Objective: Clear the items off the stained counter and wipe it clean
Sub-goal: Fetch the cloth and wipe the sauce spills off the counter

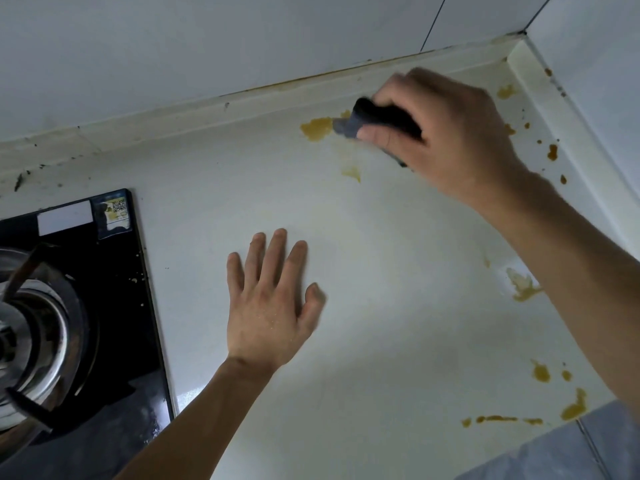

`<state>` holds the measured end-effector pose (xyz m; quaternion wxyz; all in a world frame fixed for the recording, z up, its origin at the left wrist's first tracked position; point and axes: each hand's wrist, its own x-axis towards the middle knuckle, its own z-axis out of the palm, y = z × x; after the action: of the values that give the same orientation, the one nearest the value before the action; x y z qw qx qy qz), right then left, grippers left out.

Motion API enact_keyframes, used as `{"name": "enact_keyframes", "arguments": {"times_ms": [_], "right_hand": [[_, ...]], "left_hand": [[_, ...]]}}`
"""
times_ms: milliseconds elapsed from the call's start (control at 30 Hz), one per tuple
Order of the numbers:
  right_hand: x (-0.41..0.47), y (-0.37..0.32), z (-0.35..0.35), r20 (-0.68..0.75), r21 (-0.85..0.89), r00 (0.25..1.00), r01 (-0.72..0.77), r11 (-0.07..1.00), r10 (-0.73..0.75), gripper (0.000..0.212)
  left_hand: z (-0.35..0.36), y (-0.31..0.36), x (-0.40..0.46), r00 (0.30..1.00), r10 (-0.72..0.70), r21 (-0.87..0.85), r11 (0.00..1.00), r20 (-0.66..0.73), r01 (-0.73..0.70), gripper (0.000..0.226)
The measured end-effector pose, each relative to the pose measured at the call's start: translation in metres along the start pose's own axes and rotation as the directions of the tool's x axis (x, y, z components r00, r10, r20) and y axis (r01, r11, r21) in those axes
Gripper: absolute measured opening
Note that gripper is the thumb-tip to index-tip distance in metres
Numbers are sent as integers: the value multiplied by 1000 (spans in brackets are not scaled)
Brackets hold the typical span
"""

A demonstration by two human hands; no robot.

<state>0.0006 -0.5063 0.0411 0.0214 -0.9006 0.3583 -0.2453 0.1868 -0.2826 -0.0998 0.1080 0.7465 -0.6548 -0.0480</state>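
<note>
White counter (pixel 363 289) fills the view, spotted with yellow stains. On it the left hand (pixel 270 306) lies flat, fingers spread. Further back, the right hand (pixel 450 133) grips a dark cloth (pixel 367 121), pressing it beside a yellow stain (pixel 316 128). A gas stove (pixel 69 306) stands at left.

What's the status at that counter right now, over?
Right hand grips dark cloth, at yellow stain by back wall. Left hand flat on counter. More stains right and front. Nothing blocking.
</note>
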Motion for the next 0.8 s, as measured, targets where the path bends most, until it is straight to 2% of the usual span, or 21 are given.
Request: {"name": "enact_keyframes", "arguments": {"times_ms": [67,133,200,233,333,367,433,467,533,633,733,800], "right_hand": [[-21,-16,12,54,-57,998,46,997,-43,40],[-50,-29,35,269,-83,963,48,995,-24,38],[-78,-36,53,450,-91,892,8,996,34,39],[-86,-35,58,454,-74,889,-24,997,55,41],[-85,-32,73,277,13,948,-167,986,157,47],[-80,-33,79,273,-2,936,-229,973,221,55],[-74,-43,94,391,-110,839,-365,924,378,72],[-73,-49,103,443,-185,796,-370,910,414,76],[-75,-57,118,467,-251,805,-275,928,365,74],[-57,-56,132,460,-194,866,-118,974,197,69],[-18,-46,149,495,-140,861,-54,989,117,68],[6,-34,158,487,-143,865,-62,988,125,68]], "left_hand": [[0,0,0,1000,2,2,1000,2,-2,61],[-1,0,0,1000,2,7,1000,5,-2,62],[-1,-1,-1,1000,5,7,1000,8,-5,62],[-1,-1,-1,1000,7,6,1000,10,-7,62],[0,-1,1,1000,9,6,1000,4,-9,62],[0,-1,1,1000,10,9,1000,4,-10,62],[0,-1,0,1000,13,14,1000,8,-14,62],[0,-1,0,1000,11,17,1000,13,-11,62],[0,-1,0,1000,8,18,1000,26,-8,63],[0,0,1,999,2,22,1000,45,-3,64],[-2,0,1,999,-2,21,1000,54,1,64],[-2,0,1,999,-3,15,1000,49,2,63]]}}
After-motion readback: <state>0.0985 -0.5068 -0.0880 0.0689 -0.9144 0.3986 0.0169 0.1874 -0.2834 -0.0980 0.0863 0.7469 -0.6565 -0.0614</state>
